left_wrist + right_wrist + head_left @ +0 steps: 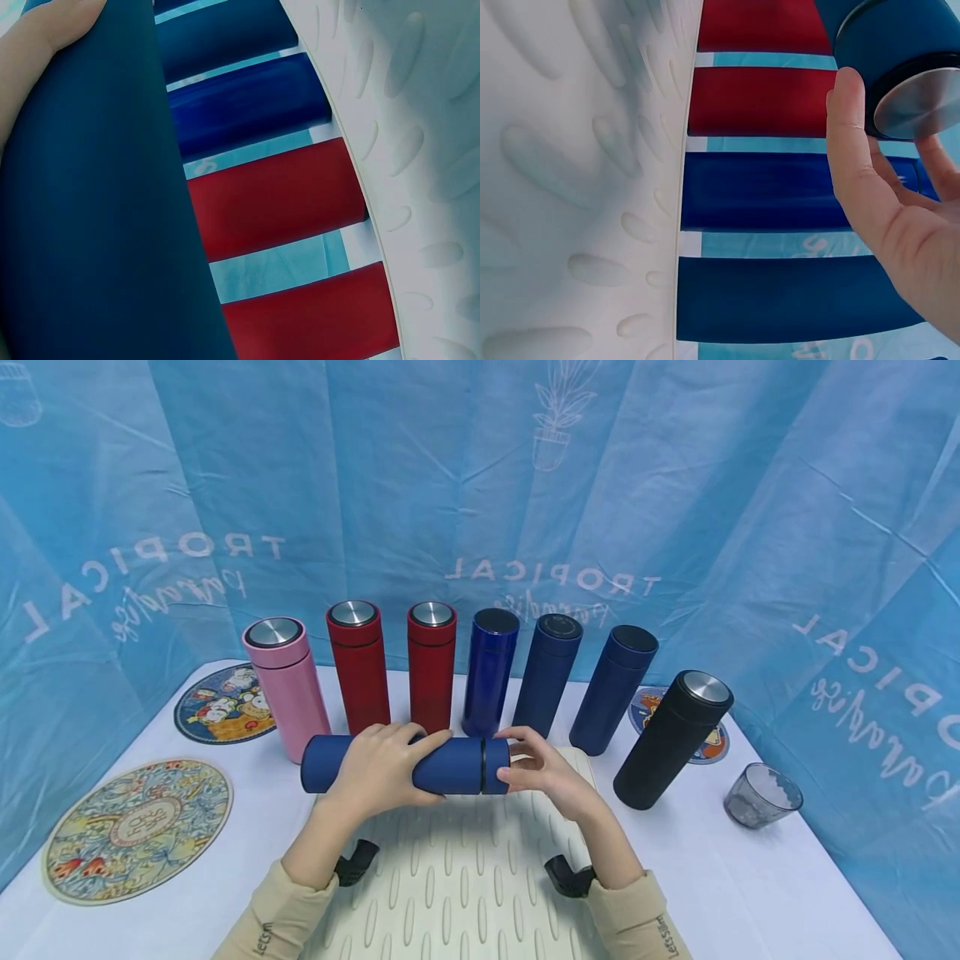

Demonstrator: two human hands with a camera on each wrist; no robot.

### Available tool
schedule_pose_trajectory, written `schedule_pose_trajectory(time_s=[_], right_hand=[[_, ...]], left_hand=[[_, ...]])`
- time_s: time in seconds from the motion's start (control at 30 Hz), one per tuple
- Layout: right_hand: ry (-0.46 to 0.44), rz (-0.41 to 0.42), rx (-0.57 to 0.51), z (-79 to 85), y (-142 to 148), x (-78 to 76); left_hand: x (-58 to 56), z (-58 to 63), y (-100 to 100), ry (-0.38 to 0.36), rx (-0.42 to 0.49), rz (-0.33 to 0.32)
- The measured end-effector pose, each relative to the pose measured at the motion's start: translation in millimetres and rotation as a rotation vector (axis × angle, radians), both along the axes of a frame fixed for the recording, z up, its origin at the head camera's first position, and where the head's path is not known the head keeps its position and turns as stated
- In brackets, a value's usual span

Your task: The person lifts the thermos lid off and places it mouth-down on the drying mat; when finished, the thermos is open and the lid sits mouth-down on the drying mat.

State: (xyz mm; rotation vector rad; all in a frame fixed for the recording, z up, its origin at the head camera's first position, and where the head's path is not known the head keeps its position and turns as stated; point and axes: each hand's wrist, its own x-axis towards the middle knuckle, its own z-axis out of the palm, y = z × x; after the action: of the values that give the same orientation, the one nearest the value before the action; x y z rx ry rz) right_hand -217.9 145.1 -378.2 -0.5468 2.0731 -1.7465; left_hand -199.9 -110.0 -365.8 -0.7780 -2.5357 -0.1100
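Blue bottle [452,766] is sideways above pale mat [450,881] — left grip [384,767] clamped round its middle, right grip [546,772] pinching lid [492,766]. Probably stiff, smooth, weighty — best held at middle and lid.

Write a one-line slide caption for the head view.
Left hand and right hand hold a blue flask sideways over a pale textured surface, seven upright flasks beyond.

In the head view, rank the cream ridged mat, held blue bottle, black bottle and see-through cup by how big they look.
1. Cream ridged mat
2. Held blue bottle
3. Black bottle
4. See-through cup
Nearness may enlarge the held bottle.
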Motion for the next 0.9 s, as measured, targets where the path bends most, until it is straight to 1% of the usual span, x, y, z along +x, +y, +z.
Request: schedule_pose_trajectory(time_s=[0.13,0.4,0.5,0.57,0.67,0.8,0.9], right_hand=[[0.037,0.003,0.017,0.3,0.0,0.6],[0.148,0.005,0.024,1.0,-1.2,1.3],[0.159,0.013,0.017,0.9,-1.7,0.8],[0.143,0.026,0.019,1.0,-1.9,0.5],[0.085,0.012,0.048,1.1,-1.7,-0.3],[-0.036,-0.068,0.115,0.6,-2.1,-2.2],[-0.107,-0.101,0.163,0.4,-3.1,-2.9]], left_hand=[[0.6,0.1,-0.2,-0.005,-0.002,0.002],[0.4,0.2,-0.9,0.000,0.012,0.002],[-0.4,0.5,-1.3,0.003,0.011,0.002],[-0.6,0.7,-1.4,-0.003,0.015,0.001],[-0.6,0.9,-1.4,-0.009,0.011,0.001],[-0.2,1.3,-1.2,-0.012,0.003,-0.001],[0.4,1.3,-1.3,-0.008,0.005,-0.002]])
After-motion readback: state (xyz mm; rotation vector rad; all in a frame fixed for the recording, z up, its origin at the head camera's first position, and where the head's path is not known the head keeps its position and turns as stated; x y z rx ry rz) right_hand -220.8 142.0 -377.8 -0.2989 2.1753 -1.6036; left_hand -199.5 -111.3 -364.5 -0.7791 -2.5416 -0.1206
